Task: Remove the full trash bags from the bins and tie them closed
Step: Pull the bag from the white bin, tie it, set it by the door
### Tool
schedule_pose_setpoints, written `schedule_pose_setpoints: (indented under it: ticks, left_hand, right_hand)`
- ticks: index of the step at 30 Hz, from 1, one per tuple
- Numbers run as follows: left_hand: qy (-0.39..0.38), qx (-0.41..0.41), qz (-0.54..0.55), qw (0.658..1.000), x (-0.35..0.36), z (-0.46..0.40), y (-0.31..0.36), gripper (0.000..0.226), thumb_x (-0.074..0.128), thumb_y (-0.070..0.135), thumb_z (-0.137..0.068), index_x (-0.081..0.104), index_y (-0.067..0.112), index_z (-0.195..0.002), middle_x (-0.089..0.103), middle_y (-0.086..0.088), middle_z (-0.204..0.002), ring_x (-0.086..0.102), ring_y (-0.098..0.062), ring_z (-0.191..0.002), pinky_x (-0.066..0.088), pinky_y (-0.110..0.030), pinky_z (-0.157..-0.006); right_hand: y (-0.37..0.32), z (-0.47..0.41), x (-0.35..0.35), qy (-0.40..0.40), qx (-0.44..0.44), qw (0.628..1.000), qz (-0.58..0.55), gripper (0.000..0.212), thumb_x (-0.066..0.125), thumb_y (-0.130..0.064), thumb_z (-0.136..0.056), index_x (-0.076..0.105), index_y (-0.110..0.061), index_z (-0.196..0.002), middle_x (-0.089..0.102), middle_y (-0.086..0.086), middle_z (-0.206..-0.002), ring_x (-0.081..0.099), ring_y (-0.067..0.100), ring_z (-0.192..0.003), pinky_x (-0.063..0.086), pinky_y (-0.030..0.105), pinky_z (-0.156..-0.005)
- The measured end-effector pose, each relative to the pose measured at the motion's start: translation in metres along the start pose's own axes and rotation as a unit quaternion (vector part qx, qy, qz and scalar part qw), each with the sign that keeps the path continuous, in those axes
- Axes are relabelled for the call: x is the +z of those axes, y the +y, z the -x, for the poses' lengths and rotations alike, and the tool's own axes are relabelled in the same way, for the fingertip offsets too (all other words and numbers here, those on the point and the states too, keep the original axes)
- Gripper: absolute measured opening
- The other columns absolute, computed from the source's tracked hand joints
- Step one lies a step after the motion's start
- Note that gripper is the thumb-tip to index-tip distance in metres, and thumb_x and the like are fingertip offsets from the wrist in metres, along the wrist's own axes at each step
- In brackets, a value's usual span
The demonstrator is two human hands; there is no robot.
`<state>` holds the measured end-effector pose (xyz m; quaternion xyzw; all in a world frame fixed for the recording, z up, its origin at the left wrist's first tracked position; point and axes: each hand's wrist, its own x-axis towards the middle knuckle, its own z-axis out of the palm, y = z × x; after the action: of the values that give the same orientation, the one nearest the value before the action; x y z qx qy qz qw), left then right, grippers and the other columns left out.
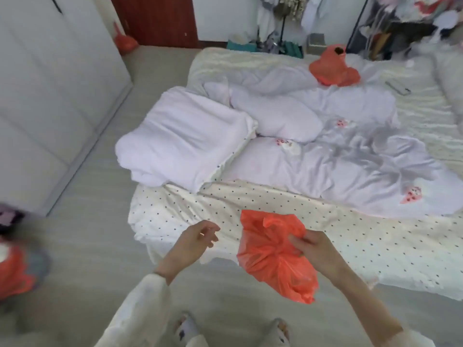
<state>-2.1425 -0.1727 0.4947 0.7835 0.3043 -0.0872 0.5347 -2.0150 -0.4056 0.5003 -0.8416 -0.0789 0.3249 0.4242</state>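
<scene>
Bedding in pale lilac lies heaped on the bed beyond both hands, its dotted sheet just behind them. Right hand pinches the gathered neck of an orange trash bag, which hangs between the two hands above the floor. Left hand sits just beside the bag, fingers loosely curled and holding nothing. Farther beyond the right hand, another orange bag rests on the bed.
</scene>
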Motion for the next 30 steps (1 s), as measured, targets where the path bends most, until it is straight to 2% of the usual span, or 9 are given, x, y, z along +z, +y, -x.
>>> schedule_pose_setpoints:
  ticks: [2,4,6,10,14,17,23,26,30]
  left_hand:
    - [0.031,-0.012,0.016,0.999,-0.05,0.008,-0.034,0.023,0.044,0.014,-0.093,0.057,0.029,-0.082,0.061,0.004,-0.076,0.058,-0.011,-0.067,0.043,-0.014,-0.059]
    - [0.056,-0.025,0.025,0.998,-0.102,0.015,-0.068,0.026,0.043,0.011,-0.093,0.056,0.029,-0.079,0.06,0.003,-0.075,0.057,-0.012,-0.065,0.042,-0.014,-0.057]
    - [0.088,-0.03,0.037,0.995,-0.156,0.021,-0.099,0.024,0.042,0.007,-0.093,0.057,0.023,-0.082,0.059,0.001,-0.073,0.056,-0.011,-0.063,0.04,-0.007,-0.052]
    - [0.168,-0.039,0.069,0.983,-0.255,0.039,-0.152,0.02,0.038,0.004,-0.094,0.056,0.013,-0.09,0.058,0.0,-0.072,0.056,-0.001,-0.051,0.039,-0.004,-0.049]
    - [0.229,-0.044,0.102,0.967,-0.332,0.052,-0.195,0.02,0.036,0.001,-0.094,0.055,0.008,-0.094,0.056,-0.001,-0.07,0.055,0.007,-0.048,0.039,-0.004,-0.05]
    - [0.26,-0.053,0.125,0.956,-0.38,0.049,-0.22,0.02,0.036,0.0,-0.094,0.055,0.008,-0.093,0.056,-0.002,-0.071,0.056,0.008,-0.049,0.04,-0.004,-0.05]
    - [0.284,-0.054,0.145,0.946,-0.488,-0.002,-0.252,0.021,0.035,0.001,-0.095,0.056,0.005,-0.098,0.056,-0.01,-0.073,0.057,0.007,-0.049,0.041,-0.005,-0.049]
    - [0.295,-0.061,0.14,0.943,-0.55,-0.047,-0.263,0.021,0.036,0.003,-0.095,0.056,0.009,-0.092,0.058,-0.014,-0.08,0.057,0.005,-0.049,0.039,-0.006,-0.048]
    - [0.264,-0.067,0.144,0.951,-0.625,-0.11,-0.255,0.022,0.036,0.005,-0.095,0.056,0.01,-0.092,0.058,-0.009,-0.077,0.056,0.005,-0.049,0.04,-0.005,-0.049]
  right_hand:
    - [-0.034,-0.011,0.051,-0.034,-0.011,0.999,0.019,0.029,0.062,-0.018,-0.086,0.06,-0.01,-0.058,0.06,-0.007,-0.053,0.056,0.014,-0.06,0.044,0.033,-0.069]
    - [-0.07,-0.021,0.106,-0.065,-0.017,0.997,0.025,0.029,0.062,-0.021,-0.086,0.063,0.0,-0.066,0.065,0.004,-0.063,0.06,0.018,-0.064,0.047,0.036,-0.072]
    - [-0.107,-0.029,0.162,-0.085,-0.031,0.996,0.018,0.026,0.062,-0.02,-0.086,0.066,0.003,-0.074,0.065,0.009,-0.068,0.061,0.019,-0.064,0.049,0.038,-0.072]
    - [-0.183,-0.042,0.266,-0.144,-0.057,0.987,0.028,0.024,0.062,-0.019,-0.087,0.067,0.002,-0.077,0.061,0.006,-0.065,0.059,0.012,-0.056,0.047,0.034,-0.065]
    - [-0.254,-0.054,0.354,-0.21,-0.086,0.973,0.033,0.021,0.06,-0.017,-0.088,0.064,-0.007,-0.071,0.062,0.008,-0.069,0.057,0.012,-0.057,0.045,0.016,-0.055]
    - [-0.303,-0.072,0.41,-0.239,-0.093,0.967,0.015,0.02,0.06,-0.015,-0.088,0.063,-0.008,-0.069,0.061,0.009,-0.069,0.057,0.012,-0.059,0.044,0.01,-0.048]
    - [-0.402,-0.142,0.508,-0.259,-0.099,0.961,-0.016,0.023,0.061,-0.011,-0.087,0.057,-0.012,-0.064,0.055,0.005,-0.059,0.056,0.004,-0.044,0.043,0.012,-0.046]
    - [-0.456,-0.19,0.548,-0.257,-0.112,0.96,-0.011,0.025,0.06,-0.01,-0.087,0.056,-0.011,-0.063,0.054,0.005,-0.058,0.054,-0.002,-0.037,0.042,0.011,-0.044]
    - [-0.526,-0.258,0.578,-0.232,-0.112,0.966,0.01,0.02,0.064,-0.016,-0.085,0.06,-0.01,-0.066,0.058,0.007,-0.06,0.058,0.011,-0.051,0.045,0.023,-0.059]
